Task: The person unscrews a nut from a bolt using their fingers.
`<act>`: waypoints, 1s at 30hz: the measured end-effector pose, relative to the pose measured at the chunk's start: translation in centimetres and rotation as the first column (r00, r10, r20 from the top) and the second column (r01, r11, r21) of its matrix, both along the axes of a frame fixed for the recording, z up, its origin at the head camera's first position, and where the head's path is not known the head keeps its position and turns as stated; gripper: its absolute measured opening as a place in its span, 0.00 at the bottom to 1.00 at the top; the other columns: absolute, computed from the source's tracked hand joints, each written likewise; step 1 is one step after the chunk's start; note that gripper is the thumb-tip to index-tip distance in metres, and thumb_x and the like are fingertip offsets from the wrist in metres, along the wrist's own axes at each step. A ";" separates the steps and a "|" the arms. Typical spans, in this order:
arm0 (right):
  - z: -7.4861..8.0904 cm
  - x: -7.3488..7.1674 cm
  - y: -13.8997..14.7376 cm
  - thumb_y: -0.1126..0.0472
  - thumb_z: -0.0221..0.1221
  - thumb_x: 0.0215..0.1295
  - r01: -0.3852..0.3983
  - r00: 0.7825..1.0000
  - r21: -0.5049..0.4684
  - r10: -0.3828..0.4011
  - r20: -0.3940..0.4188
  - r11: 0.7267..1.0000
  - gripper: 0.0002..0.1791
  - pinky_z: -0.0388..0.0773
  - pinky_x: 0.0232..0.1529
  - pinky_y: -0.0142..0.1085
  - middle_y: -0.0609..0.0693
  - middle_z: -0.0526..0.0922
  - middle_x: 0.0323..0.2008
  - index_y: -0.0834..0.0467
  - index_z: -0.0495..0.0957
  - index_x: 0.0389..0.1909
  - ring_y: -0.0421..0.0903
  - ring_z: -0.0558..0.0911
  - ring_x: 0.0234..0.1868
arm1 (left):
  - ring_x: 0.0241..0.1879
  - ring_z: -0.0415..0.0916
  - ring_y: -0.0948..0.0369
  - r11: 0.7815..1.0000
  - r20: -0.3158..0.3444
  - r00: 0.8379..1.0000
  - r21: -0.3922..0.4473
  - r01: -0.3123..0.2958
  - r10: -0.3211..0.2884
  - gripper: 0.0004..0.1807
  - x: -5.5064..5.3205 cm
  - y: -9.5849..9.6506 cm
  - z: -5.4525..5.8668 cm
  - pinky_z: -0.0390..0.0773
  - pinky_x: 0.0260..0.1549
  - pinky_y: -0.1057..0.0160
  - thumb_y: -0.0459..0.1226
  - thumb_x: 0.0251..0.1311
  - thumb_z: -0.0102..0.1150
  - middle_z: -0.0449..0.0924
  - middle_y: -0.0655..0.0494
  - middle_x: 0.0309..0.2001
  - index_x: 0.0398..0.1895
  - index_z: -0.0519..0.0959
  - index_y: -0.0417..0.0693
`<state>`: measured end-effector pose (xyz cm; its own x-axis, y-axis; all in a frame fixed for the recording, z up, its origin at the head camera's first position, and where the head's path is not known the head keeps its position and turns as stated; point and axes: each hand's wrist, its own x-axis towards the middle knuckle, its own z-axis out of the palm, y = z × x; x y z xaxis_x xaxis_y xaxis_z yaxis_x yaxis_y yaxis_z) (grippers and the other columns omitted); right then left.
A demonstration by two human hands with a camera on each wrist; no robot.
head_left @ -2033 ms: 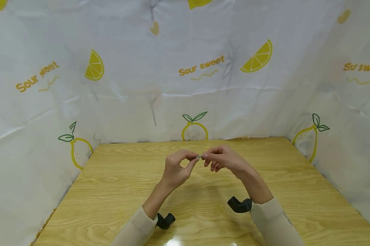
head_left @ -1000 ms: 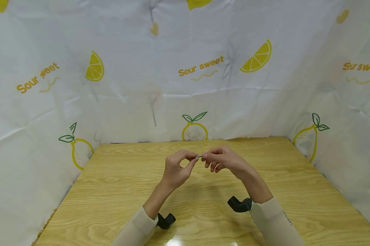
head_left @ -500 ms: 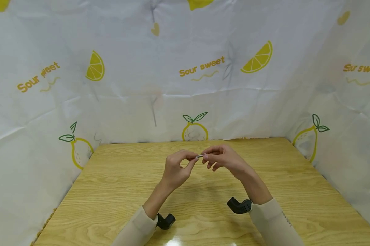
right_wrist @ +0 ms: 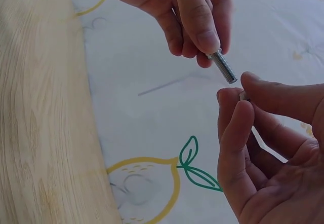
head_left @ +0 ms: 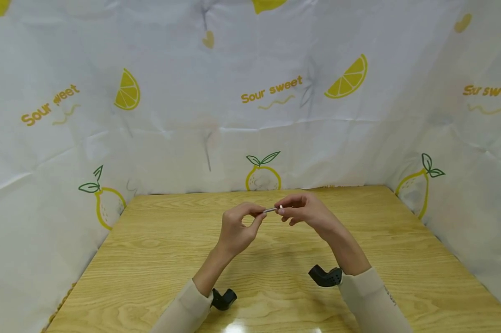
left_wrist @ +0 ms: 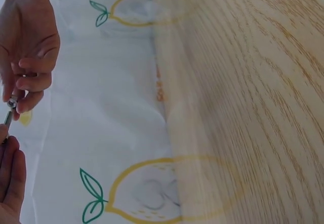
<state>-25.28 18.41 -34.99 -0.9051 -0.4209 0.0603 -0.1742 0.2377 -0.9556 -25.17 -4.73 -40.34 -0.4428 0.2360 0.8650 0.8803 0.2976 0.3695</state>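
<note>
My left hand (head_left: 237,232) pinches a silvery threaded bolt (right_wrist: 223,67) by its head end between thumb and fingers, above the table. The shank points toward my right hand (head_left: 308,213). A small metal nut (right_wrist: 244,96) sits between the thumb and fingertips of the right hand. In the right wrist view a narrow gap separates the nut from the bolt's tip. From the left wrist, the nut (left_wrist: 12,102) shows its hole end-on, close to the bolt (left_wrist: 8,117). The fingers cover the bolt's head and part of the nut.
Both hands are over a wood-grain table (head_left: 171,259). White cloth (head_left: 171,152) with lemon prints surrounds it at the back and sides. A black wrist camera mount (head_left: 224,299) is on the left sleeve, another mount (head_left: 325,276) on the right.
My right fingers have shifted slightly right and up from the bolt, and the nut now shows between them. More of the bolt's shank is exposed. The left hand has barely moved.
</note>
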 end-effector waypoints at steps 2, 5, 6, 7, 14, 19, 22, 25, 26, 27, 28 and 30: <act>0.0 0.0 0.0 0.62 0.63 0.73 0.018 1.000 -0.008 -0.018 -0.023 1.000 0.20 0.85 0.41 0.36 0.44 0.87 0.40 0.72 0.79 0.58 0.42 0.86 0.38 | 0.31 0.88 0.60 1.000 0.013 1.000 0.004 -0.003 0.003 0.04 -0.1 -0.1 -0.1 0.87 0.35 0.68 0.27 0.61 0.71 0.89 0.50 0.33 0.38 0.87 0.40; -0.1 0.0 -0.1 0.64 0.63 0.72 0.035 0.997 -0.036 -0.037 -0.063 0.999 0.19 0.87 0.42 0.37 0.47 0.87 0.41 0.72 0.79 0.58 0.43 0.86 0.37 | 0.30 0.87 0.60 1.000 0.027 1.000 0.003 -0.005 0.005 0.04 -0.2 -0.2 -0.3 0.87 0.34 0.68 0.27 0.61 0.71 0.89 0.50 0.33 0.38 0.87 0.41; -0.1 0.0 -0.1 0.65 0.63 0.72 0.039 0.996 -0.043 -0.042 -0.074 0.998 0.19 0.87 0.42 0.37 0.48 0.87 0.40 0.72 0.79 0.57 0.43 0.87 0.37 | 0.30 0.87 0.60 1.000 0.032 0.999 -0.001 -0.007 0.007 0.05 -0.3 -0.2 -0.4 0.87 0.34 0.68 0.27 0.61 0.71 0.89 0.51 0.33 0.38 0.87 0.41; -0.2 0.0 -0.2 0.65 0.64 0.71 0.042 0.995 -0.049 -0.046 -0.084 0.998 0.18 0.87 0.42 0.37 0.49 0.87 0.39 0.72 0.79 0.57 0.43 0.87 0.37 | 0.30 0.87 0.60 1.000 0.039 0.999 -0.004 -0.008 0.008 0.05 -0.3 -0.3 -0.4 0.87 0.34 0.69 0.27 0.61 0.71 0.89 0.51 0.33 0.38 0.87 0.41; -0.6 -0.2 -0.1 0.65 0.65 0.70 0.105 0.988 -0.033 -0.108 -0.107 0.994 0.16 0.88 0.47 0.40 0.57 0.88 0.43 0.71 0.82 0.53 0.42 0.87 0.39 | 0.31 0.87 0.60 1.000 0.111 0.994 -0.009 -0.016 0.016 0.04 -0.5 -0.3 -0.4 0.87 0.35 0.69 0.29 0.61 0.72 0.90 0.50 0.34 0.38 0.88 0.41; -0.9 -0.2 0.2 0.65 0.64 0.71 0.134 0.985 -0.003 -0.134 -0.109 0.991 0.16 0.87 0.49 0.38 0.66 0.85 0.50 0.71 0.82 0.54 0.40 0.87 0.41 | 0.32 0.88 0.59 1.000 0.225 0.974 -0.005 -0.015 0.016 0.04 -0.5 -0.2 -0.4 0.88 0.35 0.66 0.30 0.62 0.71 0.90 0.50 0.35 0.39 0.89 0.41; -1.0 -0.2 0.2 0.65 0.64 0.71 0.135 0.985 -0.010 -0.135 -0.109 0.991 0.18 0.87 0.48 0.36 0.66 0.85 0.48 0.70 0.81 0.57 0.38 0.87 0.40 | 0.31 0.88 0.59 1.000 0.296 0.955 -0.010 0.002 0.001 0.04 -0.6 -0.2 -0.4 0.88 0.35 0.66 0.30 0.62 0.71 0.91 0.50 0.35 0.39 0.89 0.42; -1.2 -0.4 0.2 0.65 0.65 0.70 0.142 0.984 -0.025 -0.144 -0.106 0.989 0.18 0.87 0.46 0.36 0.62 0.86 0.44 0.70 0.80 0.56 0.40 0.87 0.39 | 0.31 0.88 0.60 1.000 0.349 0.937 -0.029 0.011 0.000 0.03 -0.7 -0.3 -0.6 0.87 0.35 0.67 0.30 0.63 0.70 0.91 0.51 0.34 0.39 0.89 0.41; -1.2 -0.4 0.2 0.65 0.65 0.70 0.146 0.984 -0.028 -0.148 -0.103 0.989 0.17 0.87 0.46 0.35 0.60 0.86 0.43 0.69 0.80 0.55 0.41 0.87 0.39 | 0.31 0.88 0.60 0.999 0.367 0.930 -0.037 0.011 0.003 0.03 -0.8 -0.4 -0.6 0.87 0.35 0.68 0.30 0.63 0.70 0.91 0.50 0.34 0.38 0.89 0.41; -1.2 -0.5 0.1 0.65 0.65 0.70 0.146 0.984 -0.029 -0.148 -0.104 0.989 0.16 0.87 0.45 0.35 0.59 0.86 0.42 0.69 0.80 0.54 0.42 0.87 0.39 | 0.31 0.88 0.60 0.999 0.383 0.924 -0.047 0.011 0.008 0.03 -0.9 -0.5 -0.7 0.87 0.34 0.68 0.29 0.63 0.70 0.91 0.50 0.34 0.38 0.89 0.41; -1.3 -0.5 0.1 0.65 0.65 0.70 0.146 0.984 -0.028 -0.148 -0.103 0.989 0.15 0.87 0.46 0.35 0.57 0.86 0.42 0.69 0.80 0.53 0.43 0.87 0.39 | 0.31 0.88 0.60 0.998 0.399 0.917 -0.058 0.010 0.014 0.03 -1.0 -0.6 -0.8 0.87 0.34 0.69 0.29 0.62 0.70 0.91 0.50 0.34 0.38 0.89 0.40; -1.3 -0.6 0.1 0.65 0.66 0.70 0.147 0.984 -0.027 -0.149 -0.097 0.989 0.14 0.88 0.46 0.36 0.56 0.86 0.42 0.68 0.81 0.51 0.44 0.88 0.39 | 0.30 0.88 0.60 0.996 0.436 0.899 -0.093 0.006 0.035 0.03 -1.4 -0.9 -1.1 0.86 0.33 0.70 0.29 0.62 0.70 0.91 0.50 0.34 0.38 0.89 0.40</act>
